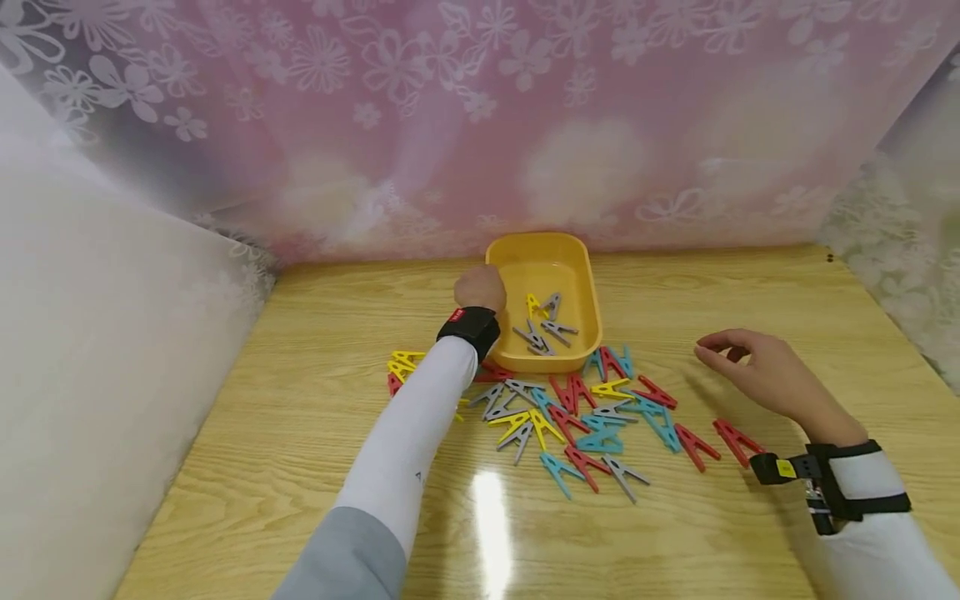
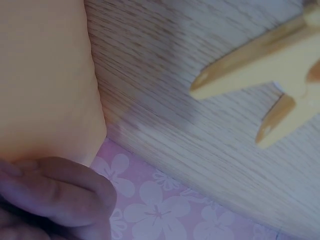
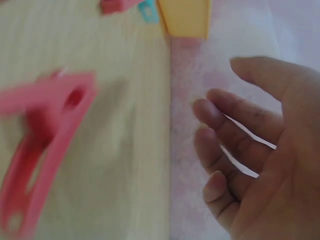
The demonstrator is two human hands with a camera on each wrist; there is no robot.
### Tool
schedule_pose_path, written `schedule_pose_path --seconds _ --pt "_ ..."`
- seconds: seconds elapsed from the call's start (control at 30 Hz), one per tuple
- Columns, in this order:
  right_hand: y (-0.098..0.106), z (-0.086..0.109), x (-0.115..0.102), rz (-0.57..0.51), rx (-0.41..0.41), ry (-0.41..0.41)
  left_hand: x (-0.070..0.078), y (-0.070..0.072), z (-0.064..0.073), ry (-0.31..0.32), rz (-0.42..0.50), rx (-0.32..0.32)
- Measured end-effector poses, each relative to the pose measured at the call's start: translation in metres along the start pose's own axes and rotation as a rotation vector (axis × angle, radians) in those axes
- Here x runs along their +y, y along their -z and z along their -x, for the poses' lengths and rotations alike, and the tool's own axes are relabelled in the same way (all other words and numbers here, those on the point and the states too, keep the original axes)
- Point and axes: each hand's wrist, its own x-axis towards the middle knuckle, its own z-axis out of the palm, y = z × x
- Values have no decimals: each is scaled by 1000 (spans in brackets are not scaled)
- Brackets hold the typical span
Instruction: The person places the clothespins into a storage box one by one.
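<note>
Clothespegs [image 1: 568, 419] are lying at the tub [image 1: 555, 363]'s six o'clock, some inside. Left hand [image 1: 481, 288] is resting curled at nine o'clock, hold undetermined; right hand [image 1: 761, 371] is hovering empty, fingers apart, at four. Filling is apparently underway, next probably requiring a pickup.

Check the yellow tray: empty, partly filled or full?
Partly filled: in the head view, gray clothespins and a yellow clothespin lie inside the tray, with much of its floor bare.

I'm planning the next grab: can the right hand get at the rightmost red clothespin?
Probably yes: the right hand is empty, and nothing lies on the red clothespin, though the hand would need to draw back.
</note>
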Motion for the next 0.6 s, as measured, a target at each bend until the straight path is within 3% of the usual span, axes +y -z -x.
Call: schedule_pose_path --seconds 0.27,0.6 --pt "-1 22 15 26 -151 -100 0 -2 -2 -1 6 1" --pt "-3 44 24 1 -223 -144 0 -4 -4 2 14 9"
